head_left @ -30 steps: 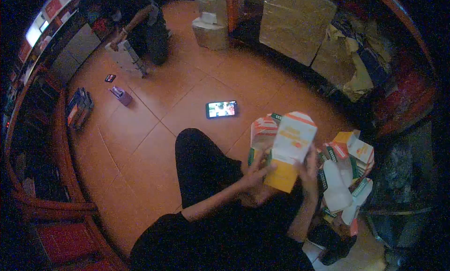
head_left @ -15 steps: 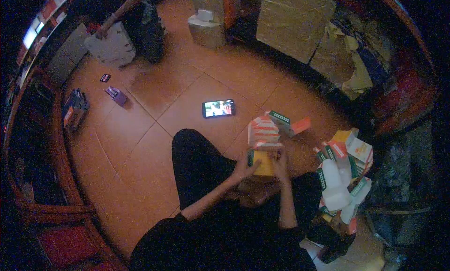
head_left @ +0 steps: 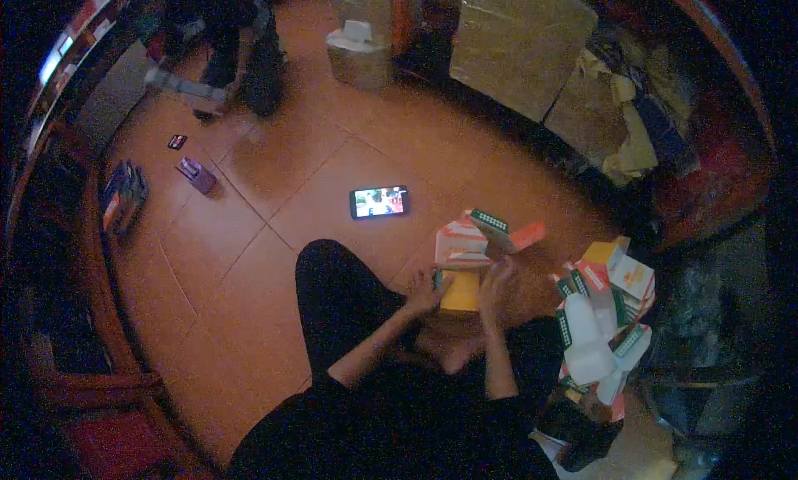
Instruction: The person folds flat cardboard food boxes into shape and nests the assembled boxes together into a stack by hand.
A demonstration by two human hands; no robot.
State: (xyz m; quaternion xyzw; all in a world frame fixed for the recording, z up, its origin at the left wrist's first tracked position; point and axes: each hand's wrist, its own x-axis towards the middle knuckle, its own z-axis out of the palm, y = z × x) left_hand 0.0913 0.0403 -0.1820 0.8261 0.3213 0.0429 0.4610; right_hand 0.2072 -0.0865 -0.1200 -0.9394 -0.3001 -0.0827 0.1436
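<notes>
Between my hands, close to my lap, is a small yellow carton (head_left: 460,291) with a dark green edge on its left. My left hand (head_left: 425,294) grips that left side, its fingers over the green edge. Beside the right side of the carton is my right hand (head_left: 495,289), slightly blurred, its fingers stretched out; whether the palm touches the carton I cannot make out. Just beyond them, orange-and-white striped cardboard (head_left: 462,241) lies against a green and orange carton piece (head_left: 490,221).
A lit phone (head_left: 379,202) lies ahead on the tiled floor. At my right is a pile of cartons (head_left: 590,339). A purple item (head_left: 197,175) sits on the left. Another person (head_left: 264,64) stands at the back beside a white box (head_left: 187,88). Wrapped boxes (head_left: 524,48) line the back right.
My right hand's fingers have come off the top of the yellow carton and straightened beside it. My left hand keeps its hold. The other person's white box has tipped flatter.
</notes>
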